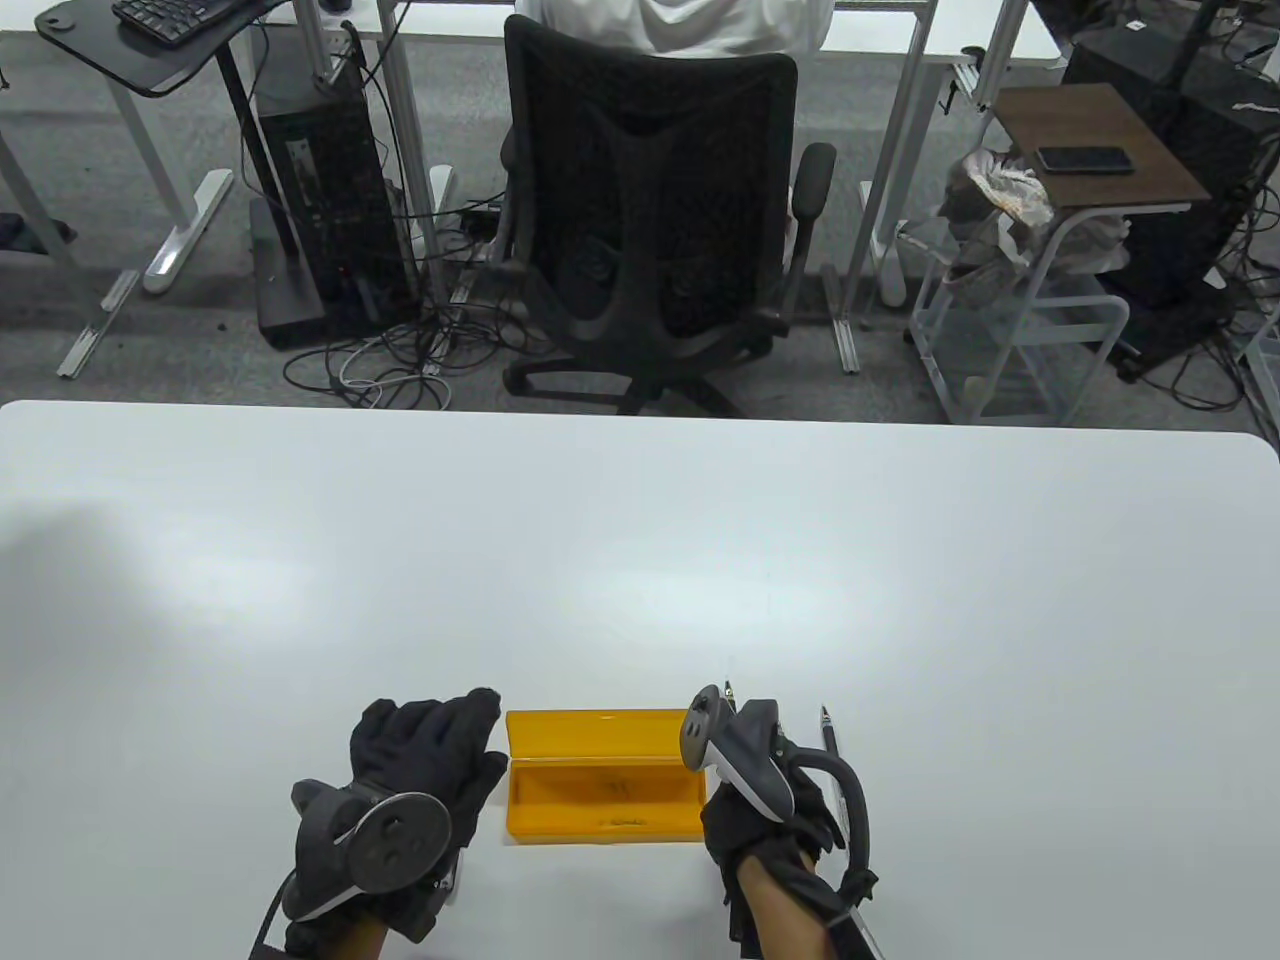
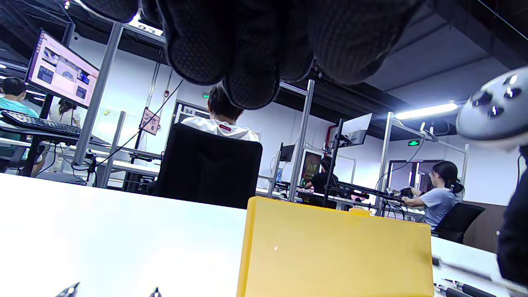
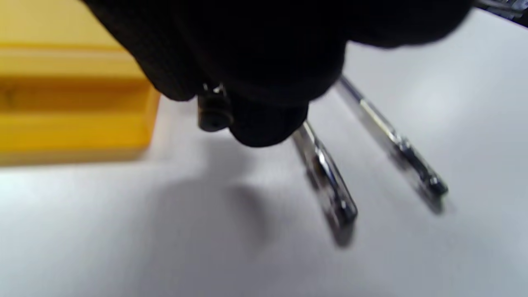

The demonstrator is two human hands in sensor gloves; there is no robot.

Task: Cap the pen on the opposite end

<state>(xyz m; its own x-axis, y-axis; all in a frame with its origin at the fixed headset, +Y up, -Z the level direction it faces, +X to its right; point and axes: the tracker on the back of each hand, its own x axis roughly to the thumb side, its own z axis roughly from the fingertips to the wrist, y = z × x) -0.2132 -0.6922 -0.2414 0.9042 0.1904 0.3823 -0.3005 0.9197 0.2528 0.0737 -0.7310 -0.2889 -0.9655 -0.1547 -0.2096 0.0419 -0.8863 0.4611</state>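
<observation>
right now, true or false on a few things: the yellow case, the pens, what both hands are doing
1. The yellow case lies open between the hands. True.
2. The left hand holds a pen. False: it lies flat beside the case, holding nothing.
3. Pens lie on the table right of the case. True.
4. The right hand is far from the pens. False: its fingers are right at one pen.

Each hand, left hand and right hand, wears a black knit glove with a grey tracker strapped on.
</observation>
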